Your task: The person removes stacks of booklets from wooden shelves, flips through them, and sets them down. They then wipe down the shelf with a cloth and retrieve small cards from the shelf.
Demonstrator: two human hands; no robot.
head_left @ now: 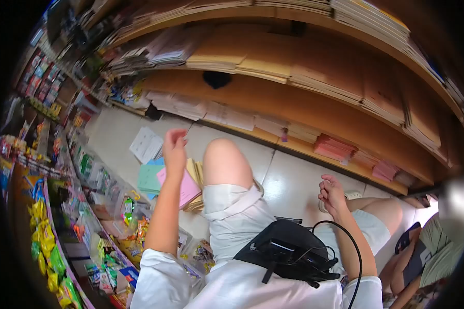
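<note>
My left hand (pixel 175 147) is raised above the floor, its slightly bent fingers apart and nothing seen in them. Below and beside it lie a pink booklet (pixel 186 189), a green booklet (pixel 148 177), several tan paper items (pixel 195 169) and white printed sheets (pixel 146 145). To the right, my right hand (pixel 332 194) hovers near my bent leg with its fingers curled in. No object shows in that hand. A black pouch (pixel 273 242) with a device and a cable rests on my lap.
Wooden shelves (pixel 263 85) stacked with paper and envelopes run across the front. Pink paper stacks (pixel 332 148) sit on the lowest shelf. Bins of packaged snacks (pixel 131 221) stand at the left. Another person (pixel 433 252) is close by at the lower right.
</note>
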